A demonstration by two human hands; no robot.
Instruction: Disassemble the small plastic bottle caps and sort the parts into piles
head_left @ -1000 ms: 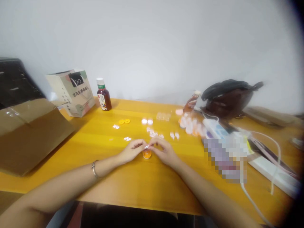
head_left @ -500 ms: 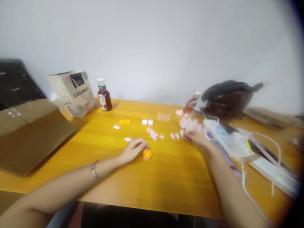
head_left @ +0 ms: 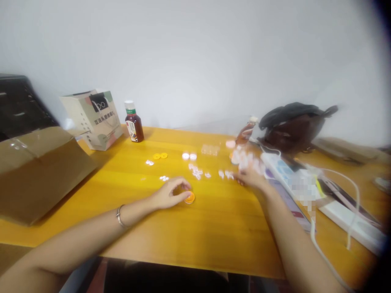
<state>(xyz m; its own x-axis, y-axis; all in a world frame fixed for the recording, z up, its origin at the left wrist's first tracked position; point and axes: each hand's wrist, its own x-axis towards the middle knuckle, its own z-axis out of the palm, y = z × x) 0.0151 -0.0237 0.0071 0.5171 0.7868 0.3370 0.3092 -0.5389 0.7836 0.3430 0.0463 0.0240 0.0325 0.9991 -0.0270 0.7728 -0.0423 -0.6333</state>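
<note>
My left hand (head_left: 171,193) rests on the table with thumb and fingers apart in a curve. Its thumb touches the left edge of a small round orange piece with a pale rim (head_left: 190,198). Farther right, my right hand (head_left: 252,177) has its fingertips drawn together beside a short row of small white pieces (head_left: 226,174). Blur hides what those fingers hold, if anything. Between the hands lies a loose group of small white pieces (head_left: 195,171). Behind my right hand is a blurred heap of clear and white pieces (head_left: 244,156).
Two yellow discs (head_left: 160,156) and two white discs (head_left: 189,156) lie farther back. A bottle of dark red liquid (head_left: 134,126), a paper bag (head_left: 102,120) and a cardboard box (head_left: 45,171) stand left. At right are a second bottle (head_left: 245,133), a dark bag (head_left: 293,126) and power strips (head_left: 351,224).
My left thumb has spread from the fingers and now touches the orange piece. My right hand has shifted slightly left, and the nearest white piece sits closer to the others.
</note>
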